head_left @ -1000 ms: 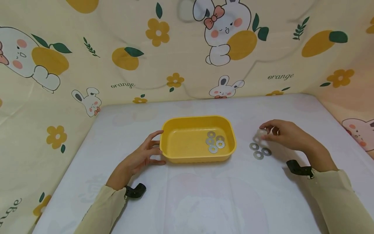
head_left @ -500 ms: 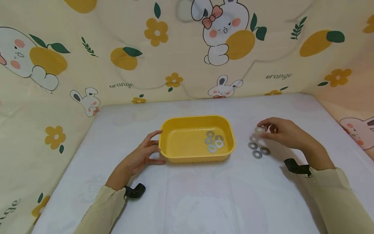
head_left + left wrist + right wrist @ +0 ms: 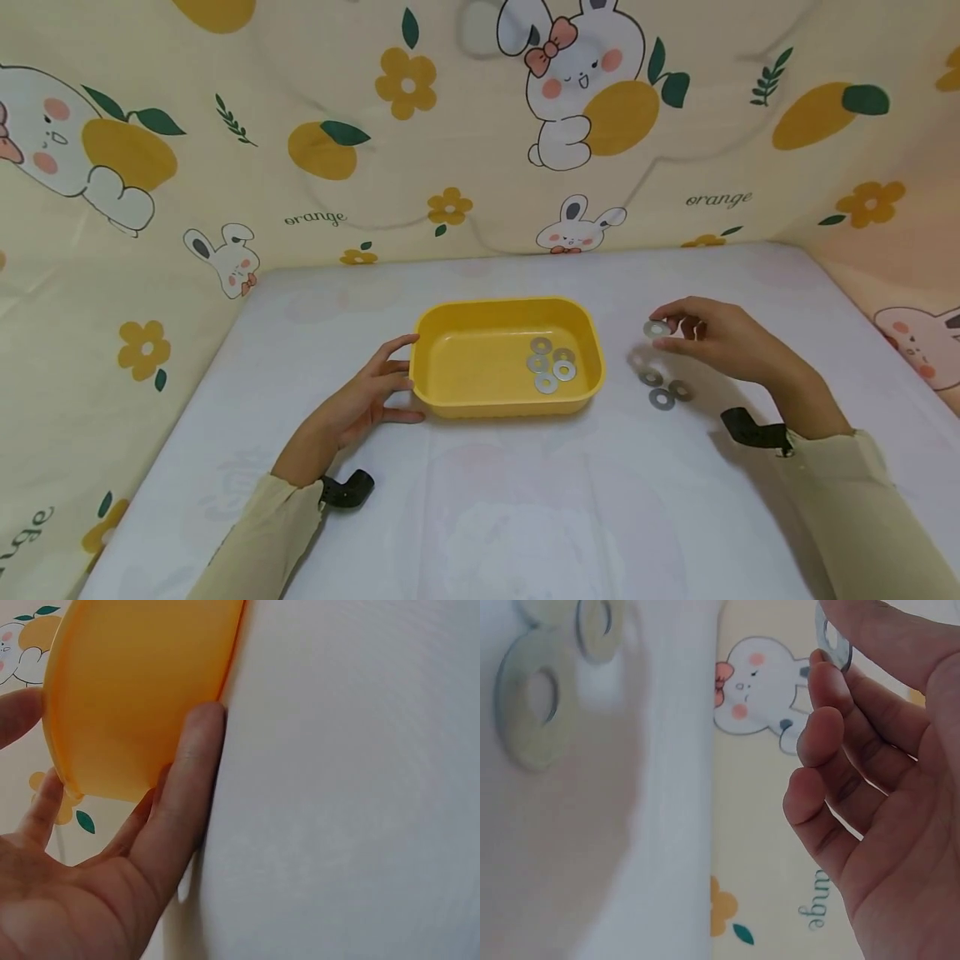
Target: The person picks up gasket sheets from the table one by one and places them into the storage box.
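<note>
Between the thumb and fingers of my right hand (image 3: 708, 337) a flat metal washer (image 3: 657, 329) is pinched, raised above the table; its edge also shows in the right wrist view, by the fingertips (image 3: 823, 658). Below that hand lie three more washers (image 3: 662, 399), close together. My left hand (image 3: 367, 396) rests with spread, fairly straight fingers against the left end of a yellow plastic tray (image 3: 517, 409). In the left wrist view a finger (image 3: 199, 742) lies along the tray's end wall, low by the table. Several washers (image 3: 546, 383) lie at the right side inside the tray.
A white cloth (image 3: 517, 508) covers the table. Behind and at both sides hangs a cream curtain (image 3: 465, 125) printed with rabbits and oranges. Each wrist carries a black camera mount, the right one (image 3: 753, 431) standing off the sleeve.
My right hand has lifted the washer and moved slightly up and left with it, away from the three washers on the table. The left hand and tray have stayed in place.
</note>
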### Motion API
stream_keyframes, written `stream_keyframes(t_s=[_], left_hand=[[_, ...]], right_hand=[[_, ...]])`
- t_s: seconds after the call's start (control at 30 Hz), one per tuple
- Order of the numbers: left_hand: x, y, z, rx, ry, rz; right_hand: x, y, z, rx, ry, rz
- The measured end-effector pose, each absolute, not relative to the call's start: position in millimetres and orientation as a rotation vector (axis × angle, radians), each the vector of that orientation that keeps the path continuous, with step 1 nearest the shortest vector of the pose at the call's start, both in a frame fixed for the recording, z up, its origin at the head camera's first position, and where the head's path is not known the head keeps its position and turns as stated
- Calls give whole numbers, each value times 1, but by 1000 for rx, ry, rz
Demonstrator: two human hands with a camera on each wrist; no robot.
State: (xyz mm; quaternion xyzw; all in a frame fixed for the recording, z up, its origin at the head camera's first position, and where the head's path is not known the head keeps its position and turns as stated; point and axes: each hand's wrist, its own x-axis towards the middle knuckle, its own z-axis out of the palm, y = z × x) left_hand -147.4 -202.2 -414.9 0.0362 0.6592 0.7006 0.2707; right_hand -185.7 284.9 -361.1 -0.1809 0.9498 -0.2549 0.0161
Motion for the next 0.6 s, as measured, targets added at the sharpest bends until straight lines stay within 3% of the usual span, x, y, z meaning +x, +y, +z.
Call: stream_keyframes(t_s=[0.23,0.6], left_hand=[[-148,-201,-416,82,1761,1896],[-148,-202,-415,85,1775,1884]], right_hand=[[-189,265,-352,-539,2956,-846],[-197,226,-349,-778,2905,-969]])
